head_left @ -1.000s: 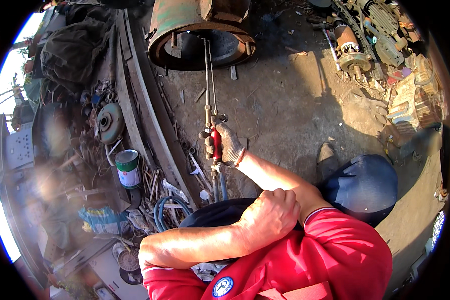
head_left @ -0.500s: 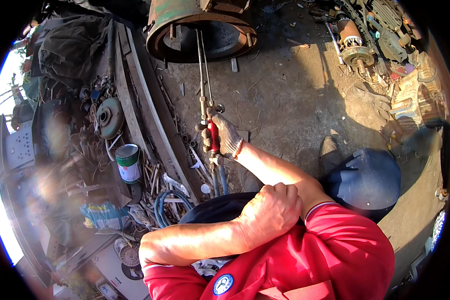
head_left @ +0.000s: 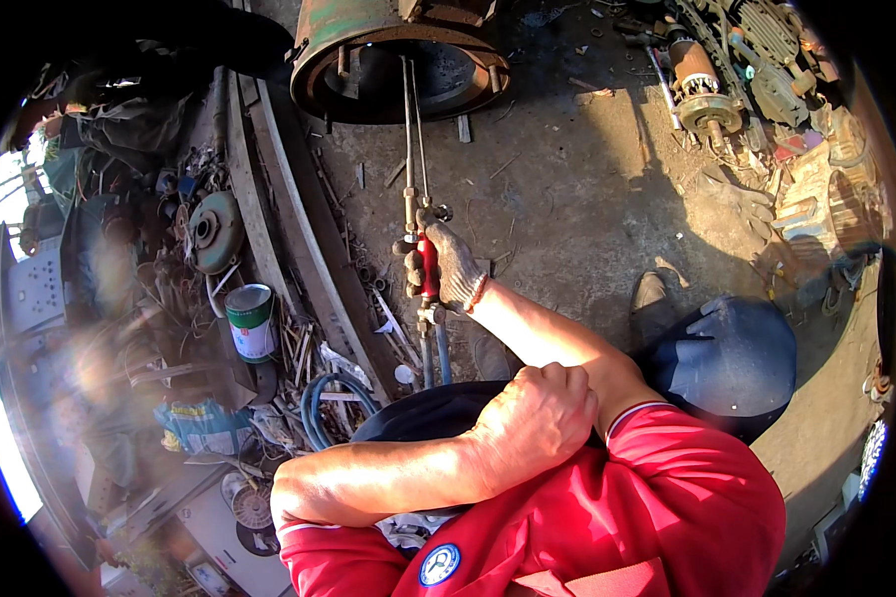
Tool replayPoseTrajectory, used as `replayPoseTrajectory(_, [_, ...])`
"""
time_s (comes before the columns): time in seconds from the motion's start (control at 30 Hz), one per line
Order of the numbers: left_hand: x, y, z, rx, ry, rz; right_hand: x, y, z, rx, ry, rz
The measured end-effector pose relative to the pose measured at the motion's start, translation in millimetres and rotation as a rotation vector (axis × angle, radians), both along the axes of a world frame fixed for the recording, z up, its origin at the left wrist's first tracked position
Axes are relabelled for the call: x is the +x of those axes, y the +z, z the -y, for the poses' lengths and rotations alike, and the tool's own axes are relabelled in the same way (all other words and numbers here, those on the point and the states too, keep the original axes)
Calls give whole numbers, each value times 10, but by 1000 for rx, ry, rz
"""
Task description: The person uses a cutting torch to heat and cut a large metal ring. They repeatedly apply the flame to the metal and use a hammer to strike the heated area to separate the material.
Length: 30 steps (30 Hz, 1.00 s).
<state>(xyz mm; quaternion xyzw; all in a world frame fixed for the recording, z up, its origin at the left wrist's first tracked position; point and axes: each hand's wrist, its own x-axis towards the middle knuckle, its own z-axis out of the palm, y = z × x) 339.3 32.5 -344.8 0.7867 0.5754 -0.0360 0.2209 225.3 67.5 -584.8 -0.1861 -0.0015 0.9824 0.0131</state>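
In my gloved right hand (head_left: 453,261), fingers wrapped around its red grip, is a cutting torch (head_left: 428,267). Its long metal tubes run away from me and end at the open mouth of a rusty metal cylinder with green paint (head_left: 368,25). The torch tip is too small to make out against the dark inside. Blue-grey hoses leave the torch's near end. My bare left hand (head_left: 540,410) is closed in a fist against my right arm near the elbow; its fingertips are hidden, so I cannot tell if it grips anything.
Long metal beams (head_left: 304,214) lie left of the torch, beside a green-and-white paint can (head_left: 252,323) and a coiled hose (head_left: 331,403). Motor parts (head_left: 707,95) lie at the far right. A loose glove (head_left: 737,199) rests on the floor near them.
The torch tubes have swung slightly to the right at their far end. A dark shape now covers more of the upper left. My left hand stays by my right elbow.
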Motion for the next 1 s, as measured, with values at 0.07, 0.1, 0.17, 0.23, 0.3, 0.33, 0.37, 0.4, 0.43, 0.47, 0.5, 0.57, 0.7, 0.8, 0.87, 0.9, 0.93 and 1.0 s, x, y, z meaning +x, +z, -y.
replayPoseTrajectory(0.07, [11,-10,-13,-6,-2,-7,4,9,-28,6,17,8])
replayPoseTrajectory(0.1, [16,-13,-22,-9,-4,-10,7,17,-36,5,22,8])
replayPoseTrajectory(0.17, [21,-21,-34,-11,-4,-15,8,90,-37,0,35,7])
replayPoseTrajectory(0.23, [25,-30,-40,-9,-1,-14,12,140,-47,-13,42,7])
replayPoseTrajectory(0.3, [30,-44,-32,-1,7,-8,11,159,-52,-14,65,10])
replayPoseTrajectory(0.33, [33,-40,-32,3,6,-8,5,131,-44,-12,54,5])
replayPoseTrajectory(0.37, [34,-36,-31,8,6,-8,3,102,-32,-15,41,13])
replayPoseTrajectory(0.4, [33,-30,-28,12,6,-8,4,74,-16,-18,28,21])
replayPoseTrajectory(0.43, [21,-18,-30,13,3,-5,-2,49,-3,-21,17,30])
replayPoseTrajectory(0.47, [9,-3,-33,15,0,-1,8,12,10,-26,-12,33])
replayPoseTrajectory(0.5, [-3,10,-36,17,-3,2,21,-55,15,-36,-16,-24])
replayPoseTrajectory(0.57, [-34,12,-22,23,3,8,48,-69,7,-62,6,3])
replayPoseTrajectory(0.7, [-59,10,-14,27,5,15,65,-45,30,-65,2,14])
replayPoseTrajectory(0.8, [-40,-7,-23,11,1,10,48,-10,31,-30,-6,13])
replayPoseTrajectory(0.87, [-15,-28,-32,5,-2,-10,25,-2,50,-34,9,3])
replayPoseTrajectory(0.9, [-3,-37,-36,2,-4,-20,3,3,61,-28,18,5])
replayPoseTrajectory(0.93, [2,-29,-46,0,0,-23,-21,2,71,-20,24,10])
replayPoseTrajectory(1.0, [26,-42,-54,2,0,-28,-32,-7,80,-23,40,10])
